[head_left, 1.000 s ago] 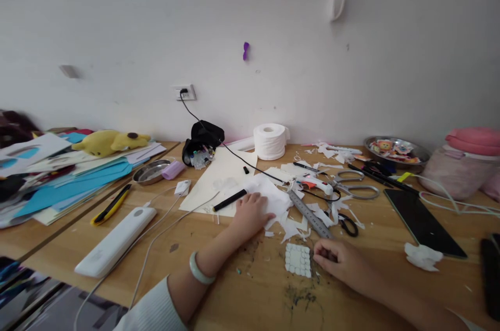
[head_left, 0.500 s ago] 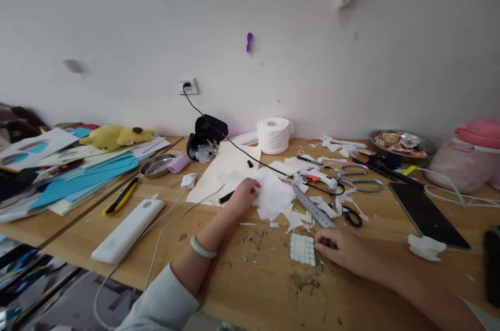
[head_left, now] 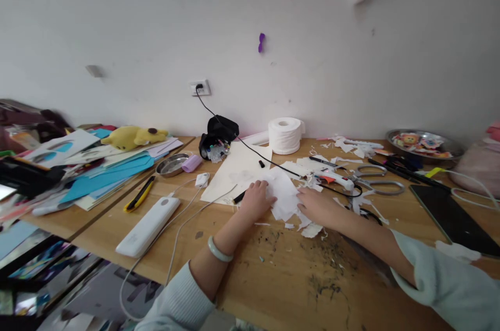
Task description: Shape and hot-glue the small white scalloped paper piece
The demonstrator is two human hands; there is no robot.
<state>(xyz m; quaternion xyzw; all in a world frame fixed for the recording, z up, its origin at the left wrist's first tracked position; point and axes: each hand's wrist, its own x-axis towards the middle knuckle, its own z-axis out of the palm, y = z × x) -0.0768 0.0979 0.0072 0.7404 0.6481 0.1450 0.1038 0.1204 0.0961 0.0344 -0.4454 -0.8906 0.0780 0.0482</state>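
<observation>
White paper [head_left: 284, 193] lies between the two hands in the head view, flat on the table [head_left: 250, 281] and partly over a large cream sheet [head_left: 223, 177]. Its outline is irregular, and ragged paper scraps [head_left: 357, 147] are strewn beyond it — so some cutting or tearing looks done already. The middle of the paper appears whole; how much work is left cannot be judged from here. A small whitish piece [head_left: 311, 230] with an uneven edge sits just beside the paper, on the near side.

The left hand [head_left: 255, 201] reaches forward from the lower left, palm down, with its forearm slanting inward and a pale bangle [head_left: 219, 249] at the wrist. Its fingers are open and gently bent over the left side of the paper, the thumb apart from them; a black marker [head_left: 239, 197] shows beside that hand. The right hand [head_left: 318, 207] comes in low from the right, knuckles up, its fingertips touching the paper's right edge. Those fingers are bunched together — whether they pinch the edge or merely rest there, I cannot tell.

Past the right hand are a glue gun [head_left: 339, 180] and grey-handled scissors [head_left: 385, 187], both apart from the fingers. A toilet paper roll [head_left: 285, 136] stands upright near the wall.
</observation>
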